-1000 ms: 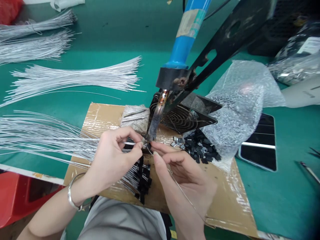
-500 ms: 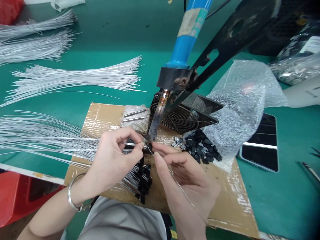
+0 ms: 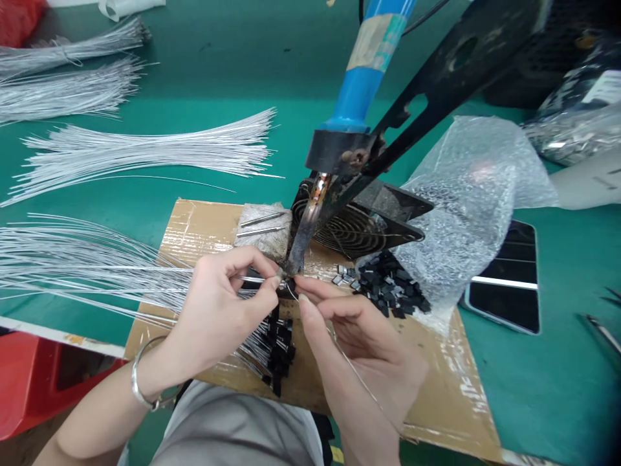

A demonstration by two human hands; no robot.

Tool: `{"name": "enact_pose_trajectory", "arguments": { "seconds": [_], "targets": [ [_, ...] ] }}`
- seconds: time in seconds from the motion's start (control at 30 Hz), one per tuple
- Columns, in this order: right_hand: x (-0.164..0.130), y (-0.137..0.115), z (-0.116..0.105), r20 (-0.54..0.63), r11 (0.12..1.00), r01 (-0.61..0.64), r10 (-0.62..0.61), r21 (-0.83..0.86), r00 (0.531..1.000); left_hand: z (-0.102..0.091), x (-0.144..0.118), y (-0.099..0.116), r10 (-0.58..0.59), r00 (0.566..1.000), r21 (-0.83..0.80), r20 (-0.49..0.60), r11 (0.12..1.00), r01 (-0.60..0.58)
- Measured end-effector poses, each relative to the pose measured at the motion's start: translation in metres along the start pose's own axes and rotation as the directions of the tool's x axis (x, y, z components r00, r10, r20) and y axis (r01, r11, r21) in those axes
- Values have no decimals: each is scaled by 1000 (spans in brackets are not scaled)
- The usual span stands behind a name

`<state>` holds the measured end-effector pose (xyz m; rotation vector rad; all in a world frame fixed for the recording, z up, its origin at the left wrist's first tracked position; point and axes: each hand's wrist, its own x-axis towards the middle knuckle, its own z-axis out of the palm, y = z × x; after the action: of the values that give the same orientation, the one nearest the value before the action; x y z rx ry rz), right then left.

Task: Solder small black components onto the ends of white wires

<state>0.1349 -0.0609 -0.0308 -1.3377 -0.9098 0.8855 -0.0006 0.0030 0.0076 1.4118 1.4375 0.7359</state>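
My left hand, a bracelet at its wrist, pinches a thin grey-white wire right under the soldering iron's tip. Between my right hand's thumb and fingers is a strand of solder wire, which trails back across the palm. Its front end curves up to a small black piece at the tip. The soldering iron, blue-handled, points down from a black metal bracket. My fingertips partly hide the joint. Below them lie several wires with black connectors on their ends.
A cardboard sheet covers the green table. On it are a sponge pad with metal tips, a black fan and a pile of black connectors. Wire bundles lie left; a bubble-wrap bag and phone right.
The soldering iron and its bracket have shifted very slightly to the right. Both hands keep their place and their grip.
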Motion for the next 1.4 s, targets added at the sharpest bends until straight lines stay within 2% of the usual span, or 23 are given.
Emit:
{"name": "enact_pose_trajectory", "arguments": {
  "seconds": [0.23, 0.67, 0.83, 1.4],
  "targets": [
    [0, 2, -2, 28, 1000, -3, 3, 2, 1000, 1, 1, -3, -5, 1000, 7, 3, 1000, 5],
    [0, 3, -1, -7, 998, 18, -18, -56, 1000, 3, -2, -4, 9, 999, 67, -46, 998, -6],
    [-1, 3, -2, -10, 999, 22, -23, -46, 1000, 6, -4, -7, 6, 996, 58, -84, 998, -1],
    [-1, 3, 0, -27, 995, 43, -45, -87, 999, 6, -3, -4, -1, 995, 45, -96, 999, 5]
  ]
}}
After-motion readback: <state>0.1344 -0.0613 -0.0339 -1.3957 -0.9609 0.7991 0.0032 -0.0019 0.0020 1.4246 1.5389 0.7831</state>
